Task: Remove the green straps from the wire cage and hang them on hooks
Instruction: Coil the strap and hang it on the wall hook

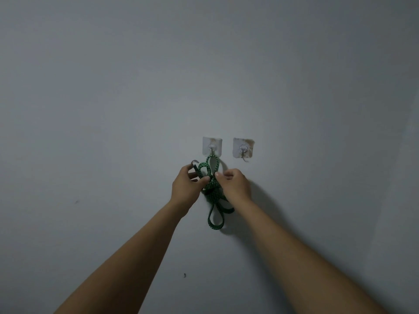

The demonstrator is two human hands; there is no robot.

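So the green strap [213,189] is bunched up into a bundle of loops right against the wall [113,87], a bit below the middle of it. It's green with dark flecks. The top loop goes up to the left hook [212,148] and looks like it's sitting over the little prong there, though I can't say for sure it's fully caught. Two more loops droop down under my hands, the longest one hanging lowest, and the whole bundle throws a shadow off to the right.

My left hand [184,186] has its thumb and fingers closed on the left part of the bundle, and there's a grey metal end hook [194,163] of the strap poking up just above the fingertips. My right hand [234,184] is pinching the middle of the bundle between thumb and curled fingers, knuckles toward me. Both hands are touching the strap, one on each side, with the knot of loops between them. Both forearms come up from the bottom edge of the shot.

Just right of the left hook is the right hook [243,148], same kind of thing: a clear-ish square sticky pad with yellowed glue patches and a small prong. That one's bare. The wall around it is plain grey-white with a couple of tiny dark marks lower left.
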